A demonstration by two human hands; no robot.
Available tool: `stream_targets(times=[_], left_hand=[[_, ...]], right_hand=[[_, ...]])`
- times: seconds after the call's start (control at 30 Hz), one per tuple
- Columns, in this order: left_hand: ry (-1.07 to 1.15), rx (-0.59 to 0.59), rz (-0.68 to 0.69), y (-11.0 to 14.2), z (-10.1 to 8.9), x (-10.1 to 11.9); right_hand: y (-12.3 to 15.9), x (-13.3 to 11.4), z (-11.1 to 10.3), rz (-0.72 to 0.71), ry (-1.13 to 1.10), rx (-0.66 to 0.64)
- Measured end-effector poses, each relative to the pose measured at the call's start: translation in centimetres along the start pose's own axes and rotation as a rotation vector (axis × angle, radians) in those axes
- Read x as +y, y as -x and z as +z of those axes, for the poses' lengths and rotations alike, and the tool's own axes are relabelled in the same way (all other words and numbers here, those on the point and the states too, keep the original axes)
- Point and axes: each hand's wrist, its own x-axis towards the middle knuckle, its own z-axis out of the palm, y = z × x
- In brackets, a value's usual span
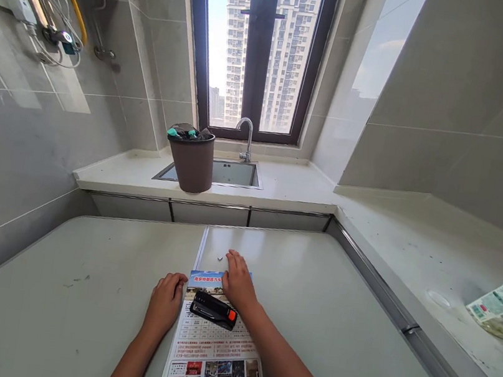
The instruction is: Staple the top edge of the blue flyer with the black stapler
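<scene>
Daylight enters through a dark-framed window (pixel 257 51) between grey tiled walls (pixel 473 95), above a white counter (pixel 290 185).

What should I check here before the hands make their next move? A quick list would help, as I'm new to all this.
1. Printed sheet lying face up on the table: ok.
2. Right hand at the sheet's upper right part: ok.
3. Left hand touching the sheet: cannot tell; it rests by the left edge.
4. Black stapler out of both hands' grip: ok; it lies on the sheet.
5. Staples loaded inside: cannot tell; its inside is hidden.
6. Table free of loose bits near the hands: not ok; a tiny scrap lies just beyond the sheet's top edge.
</scene>
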Motion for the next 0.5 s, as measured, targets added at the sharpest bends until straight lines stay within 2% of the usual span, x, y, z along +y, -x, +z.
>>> stream_targets(times=[0.13, 0.2, 0.27, 0.4, 0.5], left_hand=[[-0.052, 0.004, -0.004, -0.2, 0.2, 0.1], [-0.081, -0.011, -0.008, -0.3, 0.1, 0.3], [-0.098, -0.025, -0.013, -0.4, 0.1, 0.4], [-0.12, -0.024, -0.031, -0.4, 0.1, 0.7], [-0.135, -0.029, -0.034, -0.3, 0.0, 0.9]], right_hand=[[0.4, -0.4, -2.6, 0.061, 0.02, 0.107], [0.9, 0.0, -3.9, 0.064, 0.044, 0.079], [1.8, 1.0, -5.2, 0.062, 0.083, -0.005], [4.6, 5.2, -8.3, 0.11, 0.26, -0.22], [6.9, 10.2, -11.6, 0.148, 0.317, -0.266]])
